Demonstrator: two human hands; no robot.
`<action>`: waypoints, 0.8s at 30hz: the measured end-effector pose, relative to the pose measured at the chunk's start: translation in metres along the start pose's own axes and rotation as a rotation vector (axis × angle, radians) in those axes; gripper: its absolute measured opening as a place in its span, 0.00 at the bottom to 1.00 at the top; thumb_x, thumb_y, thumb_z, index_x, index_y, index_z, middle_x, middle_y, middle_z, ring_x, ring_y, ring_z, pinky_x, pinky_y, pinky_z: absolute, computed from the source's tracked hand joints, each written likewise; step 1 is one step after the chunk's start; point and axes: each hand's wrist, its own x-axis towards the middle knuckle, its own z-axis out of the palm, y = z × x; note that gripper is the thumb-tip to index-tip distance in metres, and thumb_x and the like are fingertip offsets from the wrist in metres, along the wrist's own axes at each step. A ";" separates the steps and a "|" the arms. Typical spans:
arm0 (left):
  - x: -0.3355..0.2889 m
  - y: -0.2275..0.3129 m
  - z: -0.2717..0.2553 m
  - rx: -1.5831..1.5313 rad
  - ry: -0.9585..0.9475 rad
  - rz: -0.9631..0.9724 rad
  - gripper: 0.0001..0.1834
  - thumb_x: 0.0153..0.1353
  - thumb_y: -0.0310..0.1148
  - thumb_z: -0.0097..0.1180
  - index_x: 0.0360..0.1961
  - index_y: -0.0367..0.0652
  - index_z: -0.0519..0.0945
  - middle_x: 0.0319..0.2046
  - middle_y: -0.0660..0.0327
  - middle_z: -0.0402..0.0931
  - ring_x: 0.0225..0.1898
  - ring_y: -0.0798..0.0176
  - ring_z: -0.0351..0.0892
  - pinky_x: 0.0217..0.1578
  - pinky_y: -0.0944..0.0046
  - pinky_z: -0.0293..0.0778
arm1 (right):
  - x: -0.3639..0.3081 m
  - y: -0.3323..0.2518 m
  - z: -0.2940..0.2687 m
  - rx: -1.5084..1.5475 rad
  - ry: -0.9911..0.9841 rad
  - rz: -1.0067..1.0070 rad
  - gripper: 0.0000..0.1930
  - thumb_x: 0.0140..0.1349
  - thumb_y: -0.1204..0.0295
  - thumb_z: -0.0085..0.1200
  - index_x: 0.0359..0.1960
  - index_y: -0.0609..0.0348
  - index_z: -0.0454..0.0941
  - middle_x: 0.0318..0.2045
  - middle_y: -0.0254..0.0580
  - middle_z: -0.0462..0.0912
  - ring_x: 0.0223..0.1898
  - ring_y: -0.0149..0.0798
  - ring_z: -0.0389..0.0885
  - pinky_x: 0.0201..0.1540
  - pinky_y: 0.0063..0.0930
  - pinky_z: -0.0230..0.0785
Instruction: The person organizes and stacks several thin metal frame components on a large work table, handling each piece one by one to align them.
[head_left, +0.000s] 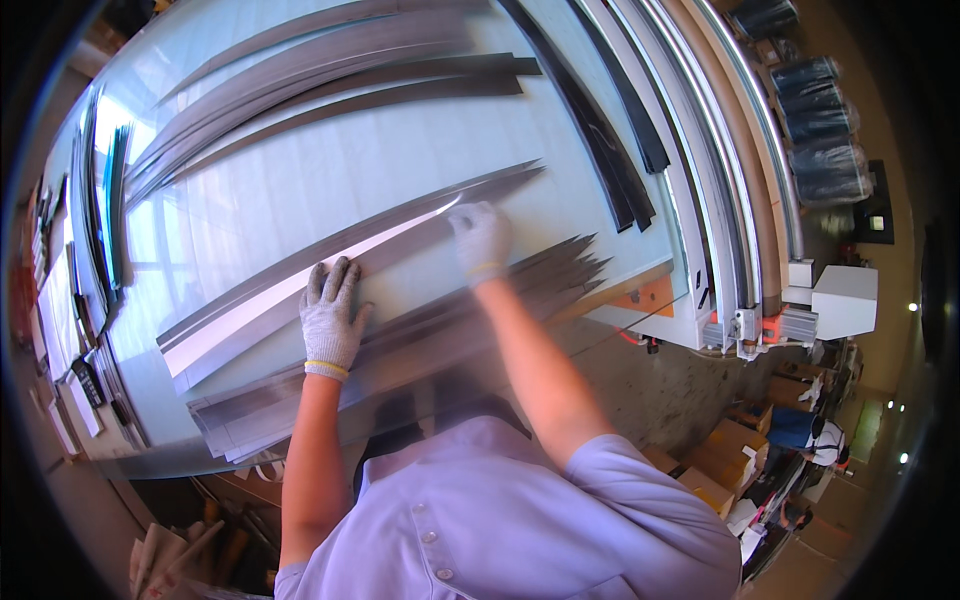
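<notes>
A long, thin dark grey strip point(400, 222) with a pale, shiny band along it lies at a slant across the glass-like tabletop point(270, 190). My left hand point(332, 305), in a light knitted glove with darkened fingertips, rests open on the strip's near side, fingers stretched out. My right hand point(480, 240), gloved and slightly blurred, is at the far right end of the pale band. Its fingers are drawn together by a bright, curled edge; what they pinch is hard to make out. A fanned stack of similar strips point(400, 335) lies nearest my body.
More dark strips point(330, 75) lie in bundles across the back of the table. Two black strips point(590, 130) lie at the right, beside a machine with long metal rollers point(740, 150). Narrow strips point(110, 200) line the left side. Cardboard boxes point(725, 455) stand on the lower right.
</notes>
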 end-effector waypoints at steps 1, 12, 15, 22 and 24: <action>0.002 -0.002 0.000 -0.007 0.010 0.014 0.35 0.52 0.38 0.67 0.64 0.51 0.73 0.66 0.62 0.67 0.69 0.44 0.60 0.64 0.43 0.61 | 0.000 -0.003 0.002 -0.038 -0.006 -0.014 0.02 0.50 0.71 0.64 0.25 0.51 0.84 0.27 0.40 0.81 0.34 0.50 0.79 0.37 0.44 0.71; 0.062 0.011 0.011 -0.116 0.129 -0.024 0.18 0.55 0.35 0.64 0.48 0.47 0.82 0.44 0.55 0.79 0.48 0.47 0.77 0.49 0.52 0.73 | -0.010 -0.018 0.020 0.085 -0.035 -0.051 0.04 0.50 0.73 0.63 0.29 0.51 0.82 0.31 0.40 0.81 0.36 0.51 0.77 0.41 0.47 0.69; 0.099 0.044 0.023 -0.194 0.065 0.058 0.21 0.55 0.36 0.64 0.51 0.47 0.81 0.45 0.53 0.78 0.46 0.45 0.78 0.47 0.51 0.74 | -0.012 -0.015 0.019 0.065 -0.037 -0.064 0.06 0.50 0.75 0.62 0.31 0.53 0.82 0.32 0.43 0.81 0.37 0.53 0.77 0.42 0.49 0.68; 0.124 0.060 0.036 -0.362 0.046 0.092 0.09 0.57 0.33 0.61 0.37 0.43 0.86 0.39 0.56 0.82 0.41 0.47 0.81 0.43 0.54 0.76 | -0.018 -0.015 0.011 0.043 -0.094 -0.070 0.08 0.50 0.78 0.60 0.33 0.53 0.82 0.33 0.45 0.79 0.40 0.55 0.76 0.43 0.49 0.68; 0.116 0.050 0.037 -0.525 0.096 0.032 0.09 0.60 0.33 0.60 0.37 0.40 0.85 0.38 0.56 0.83 0.38 0.51 0.83 0.39 0.57 0.77 | -0.022 -0.021 0.012 0.028 -0.082 -0.077 0.08 0.51 0.77 0.60 0.33 0.53 0.81 0.33 0.45 0.79 0.40 0.55 0.76 0.43 0.49 0.68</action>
